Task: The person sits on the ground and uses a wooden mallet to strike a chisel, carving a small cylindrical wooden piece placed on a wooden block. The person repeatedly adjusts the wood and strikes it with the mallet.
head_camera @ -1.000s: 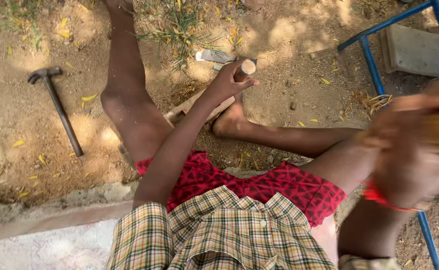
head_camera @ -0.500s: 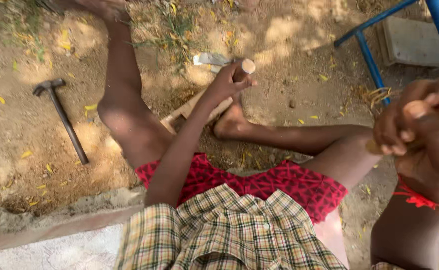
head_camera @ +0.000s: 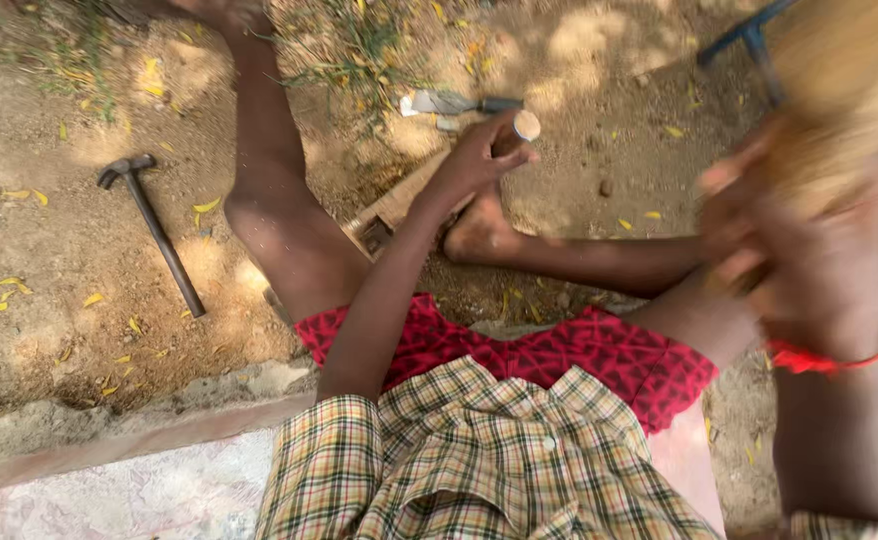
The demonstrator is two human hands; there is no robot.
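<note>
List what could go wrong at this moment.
The left hand grips a peg stood on a wooden block, while the blurred right hand is raised with a wooden object. A missed swing could strike those fingers or the bare foot beside the block.

One head-worn view only, looking steeply down over a checked shirt (head_camera: 479, 460) onto sandy ground (head_camera: 79, 250). Very close to the raised right hand (head_camera: 809, 250), blurred at the right edge; farther from the left hand (head_camera: 474, 165) and a hammer (head_camera: 154, 230) lying to the left.
</note>
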